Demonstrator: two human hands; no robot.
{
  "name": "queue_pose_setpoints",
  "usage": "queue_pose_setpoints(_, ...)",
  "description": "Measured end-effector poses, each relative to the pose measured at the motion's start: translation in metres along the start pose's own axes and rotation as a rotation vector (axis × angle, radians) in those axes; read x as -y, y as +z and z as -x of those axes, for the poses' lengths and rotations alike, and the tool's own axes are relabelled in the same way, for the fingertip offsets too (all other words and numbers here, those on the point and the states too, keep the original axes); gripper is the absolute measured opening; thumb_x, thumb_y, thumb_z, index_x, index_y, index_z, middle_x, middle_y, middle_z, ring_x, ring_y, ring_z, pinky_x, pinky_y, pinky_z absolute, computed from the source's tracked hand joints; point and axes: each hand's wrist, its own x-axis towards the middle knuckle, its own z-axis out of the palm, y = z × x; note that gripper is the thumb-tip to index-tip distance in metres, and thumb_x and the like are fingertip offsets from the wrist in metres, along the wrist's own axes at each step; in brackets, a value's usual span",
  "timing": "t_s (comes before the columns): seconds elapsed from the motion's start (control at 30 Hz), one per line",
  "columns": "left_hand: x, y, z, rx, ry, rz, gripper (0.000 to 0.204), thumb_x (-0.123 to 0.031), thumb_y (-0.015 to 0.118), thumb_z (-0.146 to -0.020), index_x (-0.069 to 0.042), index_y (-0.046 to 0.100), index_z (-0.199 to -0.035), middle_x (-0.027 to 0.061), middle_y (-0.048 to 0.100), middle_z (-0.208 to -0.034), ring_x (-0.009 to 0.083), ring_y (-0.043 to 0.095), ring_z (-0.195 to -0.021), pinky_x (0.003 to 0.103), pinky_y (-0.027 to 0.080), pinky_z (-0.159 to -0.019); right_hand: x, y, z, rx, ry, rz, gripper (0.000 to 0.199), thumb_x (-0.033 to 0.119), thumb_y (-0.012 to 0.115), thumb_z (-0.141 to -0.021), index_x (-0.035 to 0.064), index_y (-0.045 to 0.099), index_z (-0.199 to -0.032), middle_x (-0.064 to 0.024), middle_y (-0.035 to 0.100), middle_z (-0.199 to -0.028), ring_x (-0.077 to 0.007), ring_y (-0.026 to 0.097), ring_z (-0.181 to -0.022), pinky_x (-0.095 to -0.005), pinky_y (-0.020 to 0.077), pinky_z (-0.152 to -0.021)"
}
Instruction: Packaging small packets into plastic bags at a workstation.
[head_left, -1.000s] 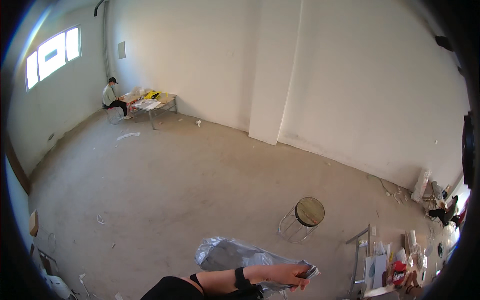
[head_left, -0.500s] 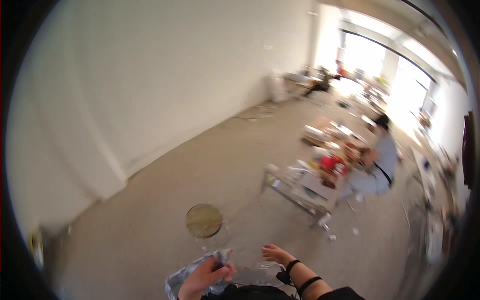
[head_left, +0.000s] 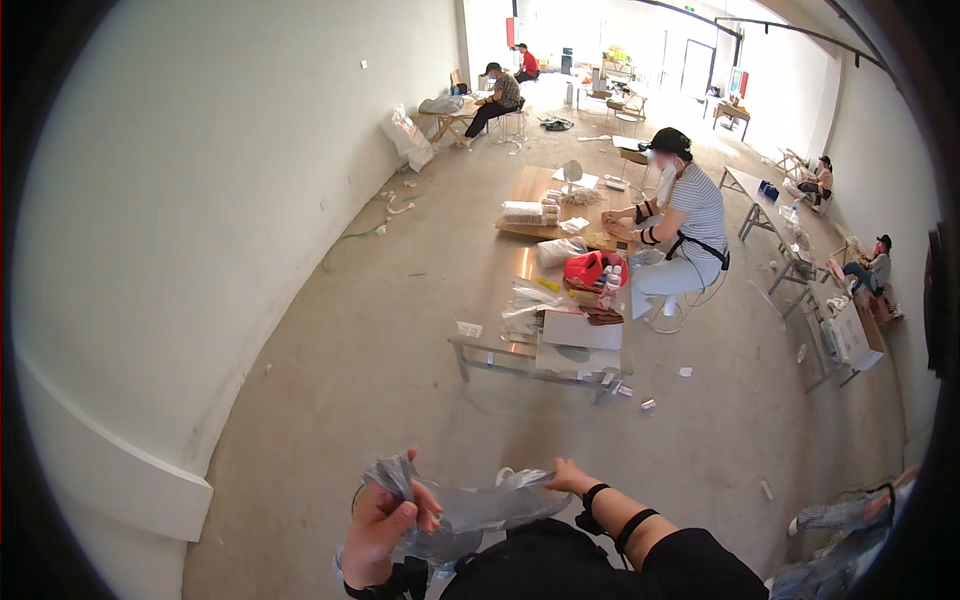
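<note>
A thin grey plastic bag (head_left: 490,508) stretches between my two hands, low in the view and close to my body. My left hand (head_left: 385,522) is closed round a bunched end of it, with folds sticking up above the fingers. At the other end, my right hand (head_left: 570,478) pinches the bag's edge between its fingers. Black straps circle my right forearm. The bag's lower part is partly hidden by my dark clothing.
Ahead, a low table (head_left: 480,362) carries packets, a red cap (head_left: 590,268) and a white box (head_left: 580,330). A seated person (head_left: 695,210) works beside it. More tables (head_left: 770,225) and people line the right; a wall (head_left: 200,250) runs along the left.
The view has turned, so the table sits farther left and a round floor cover is out of sight. My right hand, earlier apart, now grips the bag, which is spread wider.
</note>
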Motion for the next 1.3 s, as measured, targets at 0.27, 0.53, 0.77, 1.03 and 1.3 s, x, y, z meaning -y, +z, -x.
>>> queue_pose_setpoints(0.27,-0.022,-0.124,-0.110,-0.480,0.196,-0.009,0.070,-0.029,0.063,-0.080,0.004,0.026,-0.131,0.0122,0.056,-0.075,0.0152,0.050,-0.047,0.029,0.048,-0.050,0.060,-0.118,-0.158,-0.102,-0.009,0.255,0.031,0.027,0.053,-0.072,0.0050,0.065,-0.089,-0.0159,0.063,-0.094,-0.0327,0.058,-0.091,-0.0395,0.0459,-0.079)
queue_pose_setpoints(0.53,-0.030,-0.277,-0.154,-0.869,0.083,-0.068,0.049,-0.024,0.055,-0.087,-0.005,0.037,-0.127,0.0050,0.054,-0.075,0.0054,0.039,-0.044,0.021,0.040,-0.043,0.194,-0.232,-0.274,-0.167,-0.076,-0.826,0.020,-0.005,0.051,-0.070,0.0005,0.052,-0.089,-0.0086,0.057,-0.061,-0.0159,0.055,-0.046,-0.0264,0.0406,-0.038)
queue_pose_setpoints(0.77,-0.045,-0.437,-0.248,-1.055,-0.352,-0.600,0.042,-0.023,0.056,-0.084,-0.006,0.042,-0.121,0.0078,0.056,-0.087,0.0087,0.048,-0.053,0.023,0.044,-0.043,0.305,-0.324,-0.329,-0.153,-0.216,-1.325,0.039,-0.005,0.049,-0.071,0.0027,0.046,-0.109,-0.0079,0.058,-0.068,-0.0124,0.047,-0.040,-0.0229,0.0383,-0.037)
queue_pose_setpoints(1.03,-0.085,-0.564,-0.448,-0.845,-0.197,-1.053,0.043,-0.022,0.056,-0.084,-0.001,0.040,-0.119,0.0106,0.057,-0.091,0.0170,0.056,-0.064,0.027,0.047,-0.045,0.394,-0.403,-0.353,-0.227,-0.327,-1.498,0.039,-0.001,0.044,-0.075,0.0011,0.051,-0.113,-0.0025,0.051,-0.060,-0.0097,0.042,-0.037,-0.0212,0.0345,-0.036)
queue_pose_setpoints(1.3,-0.078,-0.607,-0.604,-0.661,-0.081,-1.067,0.046,-0.021,0.056,-0.083,-0.001,0.039,-0.121,0.0130,0.057,-0.094,0.0171,0.055,-0.060,0.028,0.047,-0.045,0.404,-0.449,-0.425,-0.346,-0.263,-1.407,0.041,0.003,0.051,-0.076,0.0018,0.049,-0.117,0.0017,0.046,-0.055,-0.0064,0.042,-0.041,-0.0190,0.0340,-0.038)
